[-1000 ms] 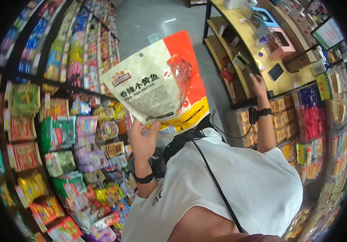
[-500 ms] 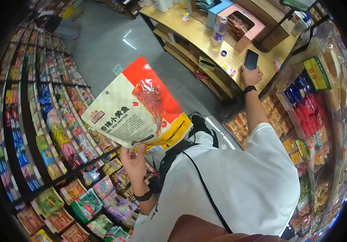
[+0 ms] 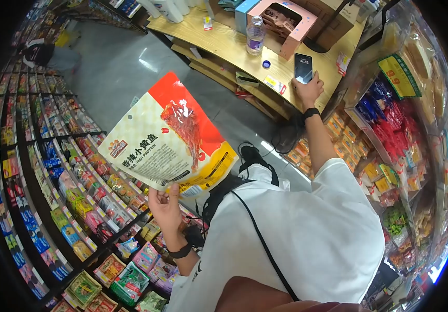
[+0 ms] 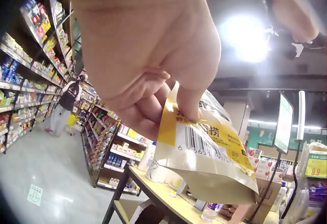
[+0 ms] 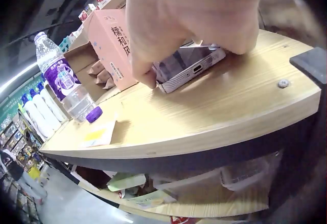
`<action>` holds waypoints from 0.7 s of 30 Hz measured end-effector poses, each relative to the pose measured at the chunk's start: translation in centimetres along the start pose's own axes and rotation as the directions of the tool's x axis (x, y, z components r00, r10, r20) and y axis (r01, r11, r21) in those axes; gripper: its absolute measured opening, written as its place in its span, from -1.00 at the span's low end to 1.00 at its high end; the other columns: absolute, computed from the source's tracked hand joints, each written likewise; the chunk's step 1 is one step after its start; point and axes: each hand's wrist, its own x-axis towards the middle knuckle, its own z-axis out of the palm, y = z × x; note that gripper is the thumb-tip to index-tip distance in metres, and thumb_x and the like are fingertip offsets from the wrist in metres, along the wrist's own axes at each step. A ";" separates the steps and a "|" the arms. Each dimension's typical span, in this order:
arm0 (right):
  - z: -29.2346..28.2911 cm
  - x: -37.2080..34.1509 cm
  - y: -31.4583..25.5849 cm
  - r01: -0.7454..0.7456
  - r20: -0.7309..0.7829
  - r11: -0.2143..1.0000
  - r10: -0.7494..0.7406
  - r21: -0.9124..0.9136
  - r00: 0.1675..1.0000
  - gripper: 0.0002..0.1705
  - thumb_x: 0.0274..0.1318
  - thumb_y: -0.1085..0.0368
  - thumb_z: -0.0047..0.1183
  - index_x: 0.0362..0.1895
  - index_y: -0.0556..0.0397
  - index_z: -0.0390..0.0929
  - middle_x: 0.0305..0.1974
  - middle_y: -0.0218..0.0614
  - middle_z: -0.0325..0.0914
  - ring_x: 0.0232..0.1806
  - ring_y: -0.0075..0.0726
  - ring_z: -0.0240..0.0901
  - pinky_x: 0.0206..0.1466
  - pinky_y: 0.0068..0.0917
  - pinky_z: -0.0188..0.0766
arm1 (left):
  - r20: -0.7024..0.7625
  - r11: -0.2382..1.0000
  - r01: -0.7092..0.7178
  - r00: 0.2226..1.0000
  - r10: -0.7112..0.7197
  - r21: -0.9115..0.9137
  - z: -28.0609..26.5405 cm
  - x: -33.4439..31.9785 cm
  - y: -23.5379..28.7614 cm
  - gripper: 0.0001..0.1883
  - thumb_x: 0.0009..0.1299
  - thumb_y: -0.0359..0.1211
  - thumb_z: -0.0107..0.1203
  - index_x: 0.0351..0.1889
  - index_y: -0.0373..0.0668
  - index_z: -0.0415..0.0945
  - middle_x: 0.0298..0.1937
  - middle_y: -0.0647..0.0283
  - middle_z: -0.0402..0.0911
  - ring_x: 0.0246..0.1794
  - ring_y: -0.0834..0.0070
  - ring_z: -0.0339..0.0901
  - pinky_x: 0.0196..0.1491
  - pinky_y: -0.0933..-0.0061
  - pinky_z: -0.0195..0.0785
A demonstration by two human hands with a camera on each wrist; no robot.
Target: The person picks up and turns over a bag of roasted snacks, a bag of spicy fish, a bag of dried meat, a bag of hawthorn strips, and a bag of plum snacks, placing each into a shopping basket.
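The left hand (image 3: 166, 210) pinches the lower edge of a red, cream and yellow snack pouch (image 3: 164, 138); in the left wrist view the thumb and fingers grip the pouch (image 4: 204, 147) beside its barcode. On the wooden table (image 3: 224, 47), the right hand (image 3: 309, 91) grips the near end of a phone (image 3: 303, 67) with a lit screen. Seen in the right wrist view, the right hand (image 5: 191, 19) has its fingers around both sides of the phone (image 5: 194, 70), whose port end faces the camera and which lies low at the tabletop.
A clear bottle (image 3: 255, 36), a purple cap (image 3: 266, 64), a price card (image 3: 275, 84) and a pink box (image 3: 286, 26) stand or lie on the table. Snack shelves (image 3: 86, 182) line the left, packaged goods (image 3: 395, 119) the right. Another person (image 3: 39, 53) is far left.
The right hand has come down from the air beside the table onto the phone, whose screen has lit up. The camera's view has swung, and the pouch stays in the left hand.
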 end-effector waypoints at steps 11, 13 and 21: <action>-1.4 -1.7 -2.0 -0.102 -0.075 0.993 0.106 0.051 0.992 0.30 -0.26 -0.22 0.44 0.50 0.13 0.10 0.36 0.09 0.17 0.41 0.28 0.08 0.43 0.26 0.08 | 0.034 0.996 -0.004 0.999 0.007 -0.088 0.3 0.2 0.0 -0.57 0.48 -0.48 0.24 0.27 -0.34 0.42 0.06 0.21 0.68 -0.02 0.58 0.61 0.02 0.57 0.44; -2.4 -3.3 -2.7 0.113 -0.162 0.991 -0.100 0.073 0.982 0.16 -0.17 -0.19 0.42 0.45 0.11 0.19 0.34 0.08 0.18 0.40 0.26 0.09 0.41 0.24 0.10 | -0.039 0.995 0.000 0.999 -0.004 -0.096 0.3 -0.6 0.0 -0.59 0.47 -0.45 0.26 0.24 -0.33 0.45 0.05 0.21 0.69 -0.02 0.58 0.62 0.04 0.56 0.45; -9.8 -18.2 -19.3 -0.059 0.566 0.576 -0.773 0.816 0.285 -0.59 0.45 0.19 0.06 0.25 0.12 0.48 0.06 -0.26 0.59 0.10 -0.44 0.46 0.22 -0.39 0.39 | -0.167 0.988 -0.047 0.986 0.023 -0.144 -1.7 -3.9 -0.6 -0.60 0.51 -0.47 0.17 0.27 -0.38 0.43 0.06 0.17 0.71 0.03 0.55 0.63 0.06 0.49 0.50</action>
